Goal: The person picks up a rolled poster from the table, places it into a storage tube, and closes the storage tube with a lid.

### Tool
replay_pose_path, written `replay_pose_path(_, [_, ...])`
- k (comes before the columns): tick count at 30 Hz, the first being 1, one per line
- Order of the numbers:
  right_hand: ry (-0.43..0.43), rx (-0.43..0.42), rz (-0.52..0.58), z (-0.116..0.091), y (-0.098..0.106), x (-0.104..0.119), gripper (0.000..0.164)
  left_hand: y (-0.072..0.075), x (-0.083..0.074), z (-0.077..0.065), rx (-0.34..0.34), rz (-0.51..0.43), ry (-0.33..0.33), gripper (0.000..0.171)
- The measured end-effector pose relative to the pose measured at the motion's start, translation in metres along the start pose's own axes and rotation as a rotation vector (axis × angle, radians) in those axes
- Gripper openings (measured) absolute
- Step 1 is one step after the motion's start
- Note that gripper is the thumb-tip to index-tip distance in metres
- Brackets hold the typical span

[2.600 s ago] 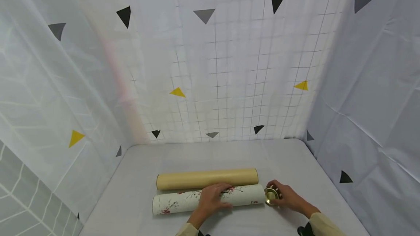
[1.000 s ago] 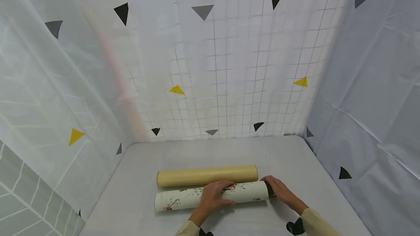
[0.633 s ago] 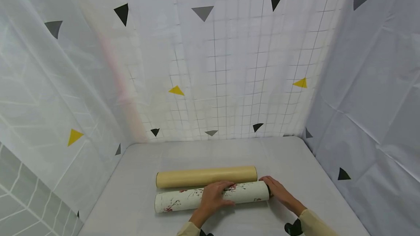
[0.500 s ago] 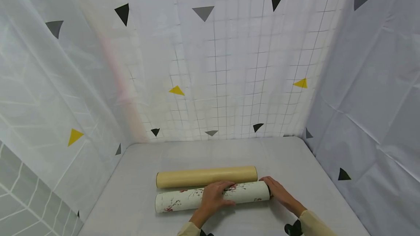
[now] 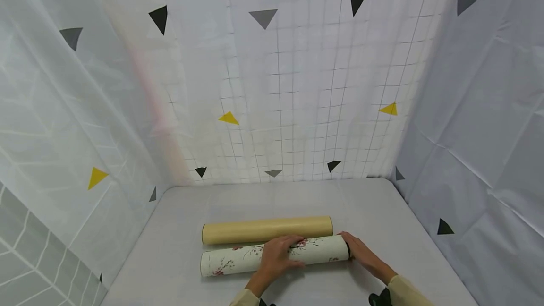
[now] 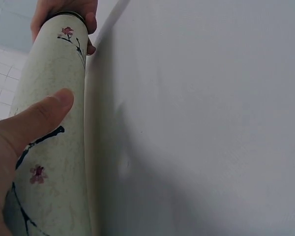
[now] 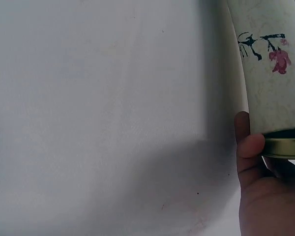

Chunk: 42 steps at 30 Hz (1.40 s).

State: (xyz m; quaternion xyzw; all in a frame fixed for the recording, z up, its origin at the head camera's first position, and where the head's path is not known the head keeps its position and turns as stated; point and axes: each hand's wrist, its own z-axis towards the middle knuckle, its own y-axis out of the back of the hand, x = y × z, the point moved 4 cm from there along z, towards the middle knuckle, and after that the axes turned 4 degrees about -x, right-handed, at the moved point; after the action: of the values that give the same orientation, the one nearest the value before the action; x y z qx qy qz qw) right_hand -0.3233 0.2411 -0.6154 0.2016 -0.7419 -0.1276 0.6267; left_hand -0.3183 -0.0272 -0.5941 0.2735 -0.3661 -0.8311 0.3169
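Note:
A white cardboard tube (image 5: 233, 259) printed with dark branches and red flowers lies across the table. My left hand (image 5: 276, 256) grips it around the middle, and in the left wrist view the thumb (image 6: 49, 110) lies along its side. At the tube's right end, my right hand (image 5: 363, 254) holds a gold metal lid (image 7: 285, 149), its thumb on the rim. The lid sits at the tube's mouth, with a dark band between them in the right wrist view; how deep it is seated cannot be told. Fingers behind the lid are mostly hidden.
A plain tan tube (image 5: 267, 230) lies just behind the floral one, nearly parallel to it. Both are on a white-covered table (image 5: 178, 216). Pale sheets with black, grey and yellow triangles (image 5: 229, 118) hang at the back and sides.
My right hand brought the gold lid from beside the tube leftward onto its right end, turning it to face the mouth. The gap there has narrowed. My left hand keeps its grip.

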Motion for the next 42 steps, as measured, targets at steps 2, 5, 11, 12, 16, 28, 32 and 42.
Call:
replay_pose_path(2, [0.0,0.002,0.0,0.0,-0.002,-0.001,0.063,0.0,0.001,0.0,0.005,0.002,0.003,0.079])
replay_pose_path(5, [-0.015,-0.013,0.004,0.002,-0.004,-0.002,0.068,0.0,0.001,0.0,0.002,-0.01,0.008,0.079])
replay_pose_path(11, [-0.042,-0.008,-0.002,0.004,-0.005,0.005,0.075,0.002,0.001,0.002,-0.025,-0.037,0.004,0.079])
replay_pose_path(12, [-0.039,0.001,0.009,0.004,-0.005,0.006,0.075,0.001,0.001,0.002,-0.028,-0.034,0.001,0.079])
replay_pose_path(16, [-0.053,0.023,0.089,0.005,-0.008,0.006,0.076,0.002,0.0,0.002,-0.047,-0.022,-0.011,0.08])
replay_pose_path(28, [-0.067,-0.03,0.179,0.005,-0.013,0.008,0.056,0.005,-0.002,0.004,-0.064,-0.006,-0.028,0.08])
replay_pose_path(32, [-0.062,-0.042,0.166,0.004,-0.013,0.011,0.055,0.005,-0.003,0.004,-0.059,-0.008,-0.032,0.081])
replay_pose_path(42, [-0.107,-0.081,0.197,0.007,-0.015,0.017,0.045,0.005,-0.003,0.005,-0.049,-0.02,-0.018,0.08])
